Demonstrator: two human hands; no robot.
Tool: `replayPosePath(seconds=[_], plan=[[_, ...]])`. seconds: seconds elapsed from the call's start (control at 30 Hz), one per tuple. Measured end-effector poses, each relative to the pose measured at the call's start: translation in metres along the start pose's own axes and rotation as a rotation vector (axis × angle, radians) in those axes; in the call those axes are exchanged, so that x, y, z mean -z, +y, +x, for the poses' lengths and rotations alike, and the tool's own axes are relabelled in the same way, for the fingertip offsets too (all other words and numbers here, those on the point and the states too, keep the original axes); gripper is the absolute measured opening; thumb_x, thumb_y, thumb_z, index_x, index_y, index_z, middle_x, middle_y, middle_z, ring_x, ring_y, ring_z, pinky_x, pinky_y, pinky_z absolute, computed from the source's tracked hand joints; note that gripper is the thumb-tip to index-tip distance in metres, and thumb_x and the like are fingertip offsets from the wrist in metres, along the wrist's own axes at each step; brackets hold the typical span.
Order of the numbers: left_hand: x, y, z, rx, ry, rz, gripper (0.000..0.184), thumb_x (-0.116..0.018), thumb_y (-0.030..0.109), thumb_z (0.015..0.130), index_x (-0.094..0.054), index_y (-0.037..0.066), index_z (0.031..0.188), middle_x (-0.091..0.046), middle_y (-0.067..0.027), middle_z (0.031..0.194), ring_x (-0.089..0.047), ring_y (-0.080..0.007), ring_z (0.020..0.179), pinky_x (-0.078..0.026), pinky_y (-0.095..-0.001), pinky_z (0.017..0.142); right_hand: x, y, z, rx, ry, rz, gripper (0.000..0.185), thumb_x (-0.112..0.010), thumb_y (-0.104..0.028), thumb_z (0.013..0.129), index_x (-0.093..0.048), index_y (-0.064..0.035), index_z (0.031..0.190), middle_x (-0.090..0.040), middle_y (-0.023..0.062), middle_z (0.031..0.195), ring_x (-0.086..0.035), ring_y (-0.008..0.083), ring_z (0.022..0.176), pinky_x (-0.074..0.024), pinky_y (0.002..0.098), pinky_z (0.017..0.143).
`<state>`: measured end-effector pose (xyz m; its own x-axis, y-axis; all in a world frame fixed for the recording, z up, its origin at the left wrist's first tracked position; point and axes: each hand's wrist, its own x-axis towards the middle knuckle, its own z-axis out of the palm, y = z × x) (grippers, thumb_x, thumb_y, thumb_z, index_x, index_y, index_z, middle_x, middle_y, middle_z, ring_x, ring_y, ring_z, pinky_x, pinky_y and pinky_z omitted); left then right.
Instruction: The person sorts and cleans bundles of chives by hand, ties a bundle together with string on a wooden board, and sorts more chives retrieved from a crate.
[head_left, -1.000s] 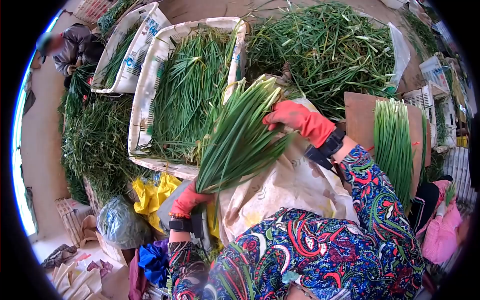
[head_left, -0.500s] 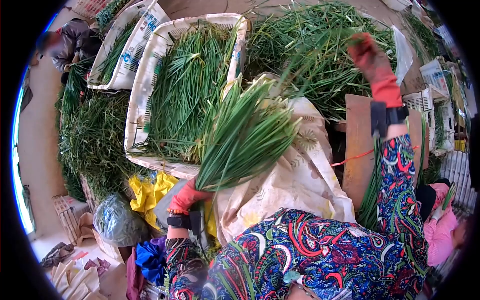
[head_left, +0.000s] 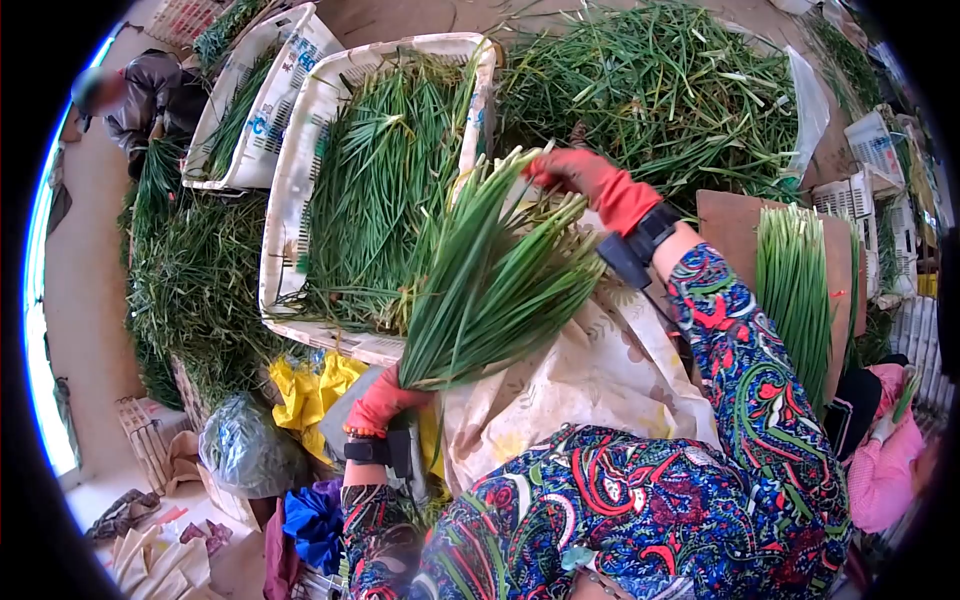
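At the green bunch's [head_left: 490, 290] seven o'clock, my left hand [head_left: 386, 402] grips its leafy tips; at one o'clock, my right hand [head_left: 590, 183] curls by the pale ends, whether pinching any I cannot tell.

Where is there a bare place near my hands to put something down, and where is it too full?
A narrow strip of the board is bare, left of the laid-out bundle. The cloth shows bare between the held bunch and the patterned shirt, but it is creased. Crowded: the white basket and the loose heap.
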<state>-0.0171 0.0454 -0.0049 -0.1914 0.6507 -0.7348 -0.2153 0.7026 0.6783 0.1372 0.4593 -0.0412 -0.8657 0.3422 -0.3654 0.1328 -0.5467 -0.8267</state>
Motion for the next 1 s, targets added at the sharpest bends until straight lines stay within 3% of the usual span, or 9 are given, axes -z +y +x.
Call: replayPosePath(seconds=[0.17, 0.3, 0.37, 0.43, 0.57, 0.77, 0.9, 0.97, 1.0], plan=[[-0.001, -0.009, 0.001, 0.046, -0.044, -0.106, 0.039, -0.072, 0.003, 0.065, -0.059, 0.005, 0.102, -0.062, 0.0012, 0.085, -0.056, -0.0097, 0.067, -0.047, -0.0251, 0.06, 0.086, -0.082, -0.029, 0.601, 0.348, 0.663, 0.019, -0.058, -0.009, 0.082, -0.056, 0.002, 0.097, -0.061, 0.0077, 0.101, -0.058, 0.0178, 0.078, -0.05, 0.0274, 0.074], [-0.005, -0.005, 0.004, 0.027, -0.038, -0.125, 0.036, -0.071, 0.0, 0.065, -0.06, 0.005, 0.1, -0.063, 0.0, 0.084, -0.056, -0.0103, 0.065, -0.047, -0.026, 0.058, 0.088, -0.058, -0.066, 0.013, 0.23, -0.037, 0.036, -0.061, -0.024, 0.08, -0.054, -0.0067, 0.11, -0.054, 0.0089, 0.115, -0.051, 0.0193, 0.106, -0.041, 0.0332, 0.089], [-0.007, -0.004, 0.007, 0.038, -0.035, -0.102, 0.034, -0.071, 0.0, 0.066, -0.061, 0.005, 0.098, -0.062, -0.0005, 0.083, -0.056, -0.0107, 0.065, -0.047, -0.0262, 0.058, 0.038, -0.029, -0.072, -0.301, 0.11, -0.305, 0.06, -0.071, -0.044, 0.066, -0.056, -0.0109, 0.114, -0.052, 0.0026, 0.117, -0.043, 0.0137, 0.104, -0.0352, 0.0324, 0.085], [-0.006, -0.003, 0.004, 0.06, -0.014, -0.073, 0.032, -0.07, -0.001, 0.066, -0.061, 0.005, 0.097, -0.062, -0.0009, 0.082, -0.056, -0.0111, 0.064, -0.047, -0.0264, 0.057, 0.016, 0.005, -0.057, -0.371, -0.237, -0.446, 0.044, -0.066, -0.035, 0.074, -0.06, -0.0093, 0.109, -0.06, 0.0032, 0.105, -0.052, 0.0149, 0.093, -0.0396, 0.0276, 0.083], [-0.002, -0.003, 0.0, 0.04, -0.026, -0.104, 0.035, -0.07, -0.001, 0.066, -0.059, 0.005, 0.099, -0.062, -0.0016, 0.083, -0.057, -0.0117, 0.064, -0.047, -0.0267, 0.057, -0.041, -0.013, -0.069, 0.016, -0.28, -1.024, 0.035, -0.062, -0.028, 0.074, -0.061, -0.0045, 0.1, -0.065, 0.007, 0.089, -0.056, 0.0138, 0.078, -0.0433, 0.0295, 0.071], [-0.004, 0.0, -0.002, 0.059, -0.024, -0.103, 0.038, -0.07, -0.002, 0.067, -0.058, 0.005, 0.102, -0.062, -0.0025, 0.084, -0.058, -0.0119, 0.066, -0.048, -0.0261, 0.057, 0.018, -0.03, -0.071, 0.09, -0.203, -0.78, 0.024, -0.058, -0.013, 0.067, -0.066, -0.0039, 0.088, -0.066, 0.0086, 0.086, -0.059, 0.0176, 0.082, -0.0462, 0.0281, 0.073], [-0.003, 0.003, -0.001, 0.036, -0.055, -0.091, 0.039, -0.07, -0.001, 0.067, -0.057, 0.006, 0.103, -0.062, -0.0028, 0.085, -0.058, -0.0122, 0.067, -0.049, -0.0263, 0.057, 0.096, -0.101, -0.094, 0.257, 0.398, -1.113, 0.021, -0.058, -0.012, 0.069, -0.065, -0.0021, 0.085, -0.064, 0.0099, 0.082, -0.059, 0.0199, 0.08, -0.0466, 0.028, 0.073], [-0.002, 0.001, -0.001, 0.051, -0.053, -0.092, 0.039, -0.07, -0.001, 0.067, -0.057, 0.006, 0.103, -0.062, -0.0028, 0.086, -0.058, -0.0123, 0.067, -0.049, -0.0264, 0.058, 0.109, -0.137, -0.099, -0.312, 0.875, -1.568, 0.031, -0.062, -0.02, 0.07, -0.062, -0.0004, 0.094, -0.063, 0.0134, 0.084, -0.059, 0.0241, 0.081, -0.0463, 0.0316, 0.075], [-0.001, 0.002, 0.001, 0.057, -0.056, -0.087, 0.039, -0.07, -0.001, 0.067, -0.057, 0.006, 0.103, -0.062, -0.0028, 0.086, -0.058, -0.0123, 0.068, -0.049, -0.0264, 0.058, 0.096, -0.132, -0.1, -0.052, 0.904, -1.757, 0.035, -0.062, -0.024, 0.072, -0.06, -0.0012, 0.099, -0.062, 0.0151, 0.089, -0.059, 0.0261, 0.084, -0.0457, 0.0332, 0.076]])
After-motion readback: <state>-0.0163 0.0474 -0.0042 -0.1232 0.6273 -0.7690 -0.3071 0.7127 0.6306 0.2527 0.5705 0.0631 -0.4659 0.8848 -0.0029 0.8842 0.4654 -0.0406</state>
